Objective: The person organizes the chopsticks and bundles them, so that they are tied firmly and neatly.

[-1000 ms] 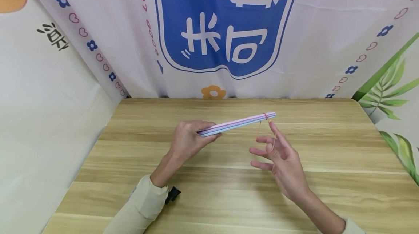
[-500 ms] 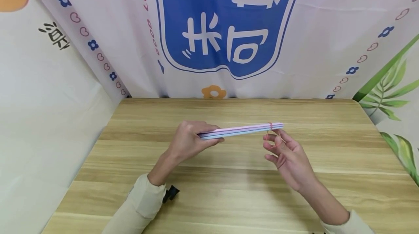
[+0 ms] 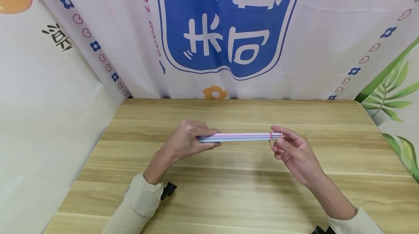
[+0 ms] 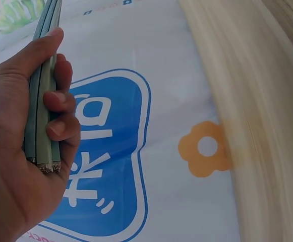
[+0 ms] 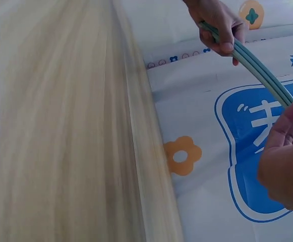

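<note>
A bundle of several slim pastel sticks (image 3: 242, 137), pencil-like in shape, is held level above the table in pink, lilac and pale blue. My left hand (image 3: 183, 141) grips its left end, and in the left wrist view the fingers (image 4: 60, 101) curl round the flat-sided sticks. Near the other end a thin red rubber band (image 3: 271, 136) is wound round the bundle. My right hand (image 3: 299, 155) has that band looped over its fingers, with thumb and fingertips closed about the sticks' right tip. In the right wrist view, the hand partly hides that tip.
A wood-grain table (image 3: 209, 190) lies beneath both hands. Behind it hangs a white printed cloth (image 3: 311, 44) with a blue sign pattern. Black wrist mounts (image 3: 168, 191) show below the sleeves.
The bundle has swung from slanting up at the right to level. My right hand has moved up and right to its tip, and the stretched band loop has shrunk and come over the end.
</note>
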### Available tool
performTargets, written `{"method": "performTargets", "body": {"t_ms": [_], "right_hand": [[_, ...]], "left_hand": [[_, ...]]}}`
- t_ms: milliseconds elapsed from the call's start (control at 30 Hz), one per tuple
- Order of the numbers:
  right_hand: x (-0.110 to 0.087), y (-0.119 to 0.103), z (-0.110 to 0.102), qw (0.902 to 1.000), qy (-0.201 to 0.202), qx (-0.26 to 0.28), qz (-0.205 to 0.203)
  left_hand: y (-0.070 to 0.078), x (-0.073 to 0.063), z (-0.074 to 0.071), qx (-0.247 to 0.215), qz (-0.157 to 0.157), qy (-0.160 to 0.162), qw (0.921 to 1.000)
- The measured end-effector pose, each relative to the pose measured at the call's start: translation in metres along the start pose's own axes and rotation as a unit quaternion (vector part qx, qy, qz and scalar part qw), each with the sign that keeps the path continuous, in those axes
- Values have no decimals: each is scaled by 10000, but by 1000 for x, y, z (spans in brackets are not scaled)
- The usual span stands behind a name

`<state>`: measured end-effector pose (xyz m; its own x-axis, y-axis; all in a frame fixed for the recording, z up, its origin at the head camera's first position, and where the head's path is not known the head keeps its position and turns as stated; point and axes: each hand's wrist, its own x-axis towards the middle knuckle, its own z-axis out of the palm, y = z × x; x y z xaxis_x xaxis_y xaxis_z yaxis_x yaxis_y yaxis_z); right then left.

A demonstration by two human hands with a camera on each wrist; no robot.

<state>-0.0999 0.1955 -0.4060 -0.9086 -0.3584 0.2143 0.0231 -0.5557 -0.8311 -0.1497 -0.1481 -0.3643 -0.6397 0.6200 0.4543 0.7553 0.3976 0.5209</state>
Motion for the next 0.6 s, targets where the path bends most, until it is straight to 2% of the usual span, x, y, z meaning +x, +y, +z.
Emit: {"method": "performTargets", "body": {"t_ms": [100, 200, 367, 600], "right_hand": [[3, -2, -1, 9976, 178, -664, 62], [6, -4, -2, 9898, 281, -1389, 110], [11, -10, -5, 9654, 292, -2587, -114], [16, -15, -6, 9378, 183, -3445, -397]], "left_hand": [[1, 1, -2, 84, 29, -138, 9999], [1, 0, -2, 161, -85, -223, 9996], [2, 0, -3, 153, -336, -340, 9987], [1, 0, -6, -147, -796, -498, 9955]]}}
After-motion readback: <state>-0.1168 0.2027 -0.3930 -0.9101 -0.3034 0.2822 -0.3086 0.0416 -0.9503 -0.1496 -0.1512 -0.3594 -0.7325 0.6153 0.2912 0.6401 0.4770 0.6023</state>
